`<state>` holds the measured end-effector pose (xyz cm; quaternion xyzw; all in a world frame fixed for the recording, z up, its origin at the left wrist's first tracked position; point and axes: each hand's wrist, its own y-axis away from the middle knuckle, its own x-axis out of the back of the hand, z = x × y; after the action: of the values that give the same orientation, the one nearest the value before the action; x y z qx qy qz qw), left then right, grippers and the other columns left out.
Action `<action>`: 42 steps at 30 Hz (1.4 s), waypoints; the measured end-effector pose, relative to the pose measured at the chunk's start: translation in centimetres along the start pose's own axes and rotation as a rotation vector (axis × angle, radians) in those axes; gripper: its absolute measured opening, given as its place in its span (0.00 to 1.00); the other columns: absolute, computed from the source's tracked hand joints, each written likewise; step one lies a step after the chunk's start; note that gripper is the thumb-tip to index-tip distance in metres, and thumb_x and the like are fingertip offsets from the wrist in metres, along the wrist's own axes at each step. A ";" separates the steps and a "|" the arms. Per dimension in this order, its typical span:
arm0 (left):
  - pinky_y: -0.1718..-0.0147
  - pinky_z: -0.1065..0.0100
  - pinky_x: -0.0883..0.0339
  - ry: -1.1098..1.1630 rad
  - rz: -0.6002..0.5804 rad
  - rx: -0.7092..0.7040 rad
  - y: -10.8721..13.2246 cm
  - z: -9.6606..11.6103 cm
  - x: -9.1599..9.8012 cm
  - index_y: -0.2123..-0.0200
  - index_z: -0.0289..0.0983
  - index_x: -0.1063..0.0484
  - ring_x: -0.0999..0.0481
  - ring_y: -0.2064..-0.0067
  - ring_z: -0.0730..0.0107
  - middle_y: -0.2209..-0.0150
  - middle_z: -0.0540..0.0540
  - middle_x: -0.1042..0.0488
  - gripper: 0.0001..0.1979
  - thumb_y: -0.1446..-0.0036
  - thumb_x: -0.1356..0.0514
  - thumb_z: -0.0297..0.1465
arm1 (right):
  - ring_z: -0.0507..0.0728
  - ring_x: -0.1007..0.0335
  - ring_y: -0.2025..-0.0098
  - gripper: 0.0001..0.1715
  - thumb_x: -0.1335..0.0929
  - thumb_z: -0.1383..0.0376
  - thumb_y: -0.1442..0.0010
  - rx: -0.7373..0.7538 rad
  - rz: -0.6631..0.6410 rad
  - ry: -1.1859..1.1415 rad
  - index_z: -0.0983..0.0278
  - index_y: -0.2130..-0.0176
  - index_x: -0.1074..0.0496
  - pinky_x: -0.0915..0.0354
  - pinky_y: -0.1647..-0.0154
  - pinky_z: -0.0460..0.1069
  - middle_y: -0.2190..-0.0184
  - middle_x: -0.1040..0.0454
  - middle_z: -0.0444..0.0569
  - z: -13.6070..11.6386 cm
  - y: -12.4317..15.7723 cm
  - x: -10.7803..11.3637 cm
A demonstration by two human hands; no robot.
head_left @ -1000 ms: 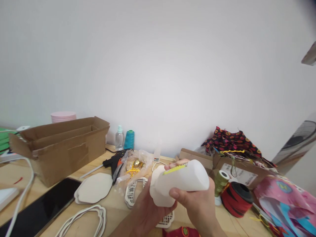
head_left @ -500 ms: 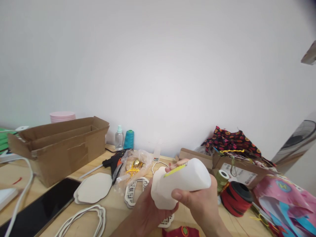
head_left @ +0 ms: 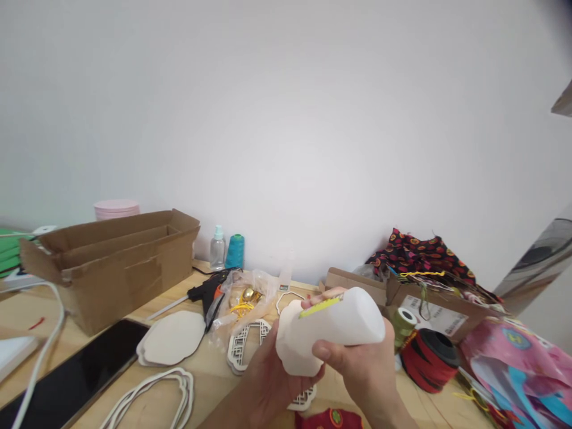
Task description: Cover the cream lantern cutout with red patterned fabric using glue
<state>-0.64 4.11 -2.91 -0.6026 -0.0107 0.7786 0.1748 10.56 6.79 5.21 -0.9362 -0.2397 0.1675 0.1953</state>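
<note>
Left hand (head_left: 268,381): enters from the lower edge at centre, forearm bare, rising toward upper right. Palm turned up and inward, fingers curled into a cupped hold; thumb side hidden from the camera. Wrist slightly bent back.

Right hand (head_left: 364,372): enters from the lower right, forearm bare, angled up and to the left. Back of the hand faces the camera. Thumb (head_left: 328,353) extended leftward, pad pressed flat; one fingertip (head_left: 324,296) shows above, wrapped round from the far side. Fingers closed in a clasp.

Relation: both hands raised above the table, just beside each other, thumb of the right close to the fingers of the left.
</note>
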 end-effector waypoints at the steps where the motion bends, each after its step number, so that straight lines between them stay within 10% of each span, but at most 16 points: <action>1: 0.62 0.68 0.37 0.001 -0.002 0.000 0.0 0.0 0.1 0.55 0.37 0.30 0.28 0.57 0.66 0.56 0.44 0.25 0.22 0.46 0.50 0.43 | 0.56 0.31 0.72 0.18 0.24 0.67 0.68 0.002 0.001 -0.003 0.64 0.72 0.27 0.33 0.71 0.47 0.77 0.27 0.44 -0.1 0.0 0.0; 42: 0.61 0.65 0.37 0.027 -0.002 -0.057 -0.2 0.4 0.3 0.57 0.38 0.29 0.27 0.58 0.65 0.57 0.44 0.24 0.21 0.45 0.52 0.44 | 0.59 0.28 0.73 0.18 0.25 0.63 0.65 -0.051 -0.041 -0.109 0.66 0.71 0.26 0.32 0.73 0.50 0.74 0.24 0.50 -0.2 -0.6 0.5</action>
<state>-1.05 4.49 -3.03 -0.6177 -0.0312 0.7697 0.1583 10.85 7.53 5.54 -0.9252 -0.2732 0.2082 0.1612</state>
